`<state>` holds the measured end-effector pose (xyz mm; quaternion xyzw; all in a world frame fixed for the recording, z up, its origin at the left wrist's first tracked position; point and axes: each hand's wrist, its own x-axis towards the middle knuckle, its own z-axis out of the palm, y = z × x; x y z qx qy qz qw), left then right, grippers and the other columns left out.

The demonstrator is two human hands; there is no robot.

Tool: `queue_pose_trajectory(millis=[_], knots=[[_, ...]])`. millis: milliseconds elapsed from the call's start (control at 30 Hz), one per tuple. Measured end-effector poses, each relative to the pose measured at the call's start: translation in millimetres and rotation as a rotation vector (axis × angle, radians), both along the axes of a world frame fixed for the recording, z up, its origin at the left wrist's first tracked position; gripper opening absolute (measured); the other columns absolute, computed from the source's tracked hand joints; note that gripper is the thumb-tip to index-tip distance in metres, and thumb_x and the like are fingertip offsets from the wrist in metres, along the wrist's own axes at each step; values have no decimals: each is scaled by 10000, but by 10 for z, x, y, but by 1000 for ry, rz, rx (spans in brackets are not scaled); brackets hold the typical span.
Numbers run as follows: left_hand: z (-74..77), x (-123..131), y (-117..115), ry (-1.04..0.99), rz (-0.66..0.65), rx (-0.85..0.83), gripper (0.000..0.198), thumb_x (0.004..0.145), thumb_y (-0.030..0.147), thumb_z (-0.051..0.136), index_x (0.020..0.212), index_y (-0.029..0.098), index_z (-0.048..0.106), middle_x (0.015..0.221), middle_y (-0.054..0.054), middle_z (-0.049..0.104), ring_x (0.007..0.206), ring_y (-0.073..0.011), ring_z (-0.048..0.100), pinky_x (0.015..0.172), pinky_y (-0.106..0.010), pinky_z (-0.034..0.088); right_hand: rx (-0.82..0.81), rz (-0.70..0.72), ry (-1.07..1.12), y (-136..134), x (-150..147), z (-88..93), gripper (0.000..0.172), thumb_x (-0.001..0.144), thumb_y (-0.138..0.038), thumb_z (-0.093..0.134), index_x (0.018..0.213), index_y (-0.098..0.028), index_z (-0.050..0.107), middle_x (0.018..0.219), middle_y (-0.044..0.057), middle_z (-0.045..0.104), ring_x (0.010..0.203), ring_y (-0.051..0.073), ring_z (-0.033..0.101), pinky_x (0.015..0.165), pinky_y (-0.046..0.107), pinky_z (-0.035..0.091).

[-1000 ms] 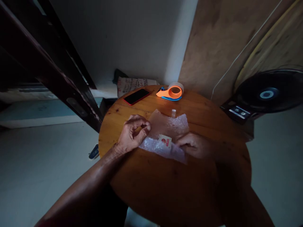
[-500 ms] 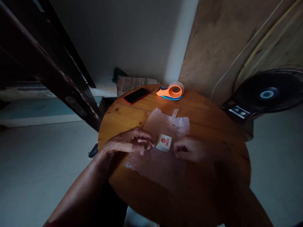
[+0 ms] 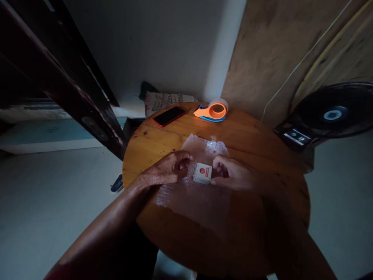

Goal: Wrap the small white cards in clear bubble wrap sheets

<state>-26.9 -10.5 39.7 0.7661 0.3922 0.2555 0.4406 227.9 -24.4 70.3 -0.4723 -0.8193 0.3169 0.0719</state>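
Centre of my frame: the small white box (image 3: 202, 173) with the red mark sits flat on the bubble wrap (image 3: 201, 202), and the wrap lies spread over the middle of the round wooden table (image 3: 145, 144). Both hands bracket that box. The left hand (image 3: 167, 171) is just left of it, fingers curled in and thumb close to forefinger. It's too dim to tell if they pinch the film or only rest on it. The right hand (image 3: 233, 175) is on the box's right side, fingers bent, tips at its edge. I can't say whether it's a real grip or only a touch. My read is that a hand on each side keeps a light box from sliding on slick plastic, and the wrists pin the sheet flat. In the upper middle, the orange tape dispenser (image 3: 213, 111) and the phone (image 3: 169, 116) sit at the far rim, well apart from the wrap, reachable but out of the way. A dark fan (image 3: 332, 114) stands off the table at right.
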Motion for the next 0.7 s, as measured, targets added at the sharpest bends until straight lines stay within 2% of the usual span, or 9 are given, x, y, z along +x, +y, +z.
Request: queue_pose_trajectory(millis=[167,300,433,567,700], knots=[[-19,-2,-9,43,-9,66,389,717,153,564,1102,191,604,797,-11,607,647,-109,523,559,-209,420,30,8,1,-50,-123,40,304,748,-337,669,994,-220,534,952,10,617,832,158,562,660,244,397],[9,9,-15,79,-41,142,347,713,152,569,1052,191,628,830,-19,603,667,-111,523,577,-217,419,55,9,-49,-65,-202,59,203,744,-272,633,916,-205,548,877,12,629,762,154,559,620,245,378],[30,17,-14,112,-78,202,290,723,125,554,993,185,641,842,-23,608,673,-118,524,599,-236,423,97,-56,-58,-61,-211,104,123,789,-251,568,901,-202,557,865,13,635,744,145,566,621,243,372],[4,18,-17,155,-83,245,281,769,143,541,1029,193,637,873,-30,620,692,-128,539,624,-254,438,126,-88,-62,-50,-194,107,152,806,-290,566,936,-212,561,886,13,637,767,156,572,638,248,388],[-33,29,-23,214,-99,313,274,793,200,580,1061,212,633,971,-51,632,801,-157,580,691,-274,468,118,-63,-69,-29,-151,73,194,804,-301,572,982,-223,569,946,19,644,804,170,582,667,259,410]])
